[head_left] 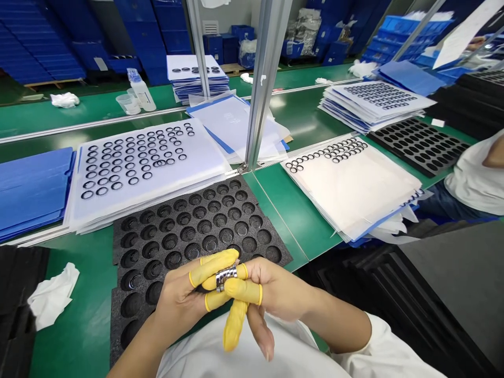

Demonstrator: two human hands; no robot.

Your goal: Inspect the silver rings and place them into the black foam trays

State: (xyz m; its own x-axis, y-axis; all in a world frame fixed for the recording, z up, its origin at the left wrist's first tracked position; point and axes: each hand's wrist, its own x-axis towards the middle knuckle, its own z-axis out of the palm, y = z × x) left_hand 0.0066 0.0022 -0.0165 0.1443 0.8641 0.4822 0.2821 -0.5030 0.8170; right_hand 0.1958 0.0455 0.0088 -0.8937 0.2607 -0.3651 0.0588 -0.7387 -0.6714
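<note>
Between my two hands is a short row of shiny metal rings (226,277), pressed side by side. My left hand (187,289), with yellow finger cots on its fingertips, closes on the row from the left. From the right, my right hand (271,289) pinches the same rings between thumb and finger, also in yellow cots; its lower fingers point down. Both hands hover over the near edge of a black foam tray (220,191) with round pockets. Many pockets hold a dark ring-shaped part; those at the right end and near left look bare.
Behind the tray, a stack of white sheets (197,157) carries rows of black rings (117,185). Another ringed stack (366,184) lies right. A metal post (268,79) rises between them. Blue sheets (31,184) and a crumpled tissue (55,296) lie left. A co-worker's sleeve (478,168) shows far right.
</note>
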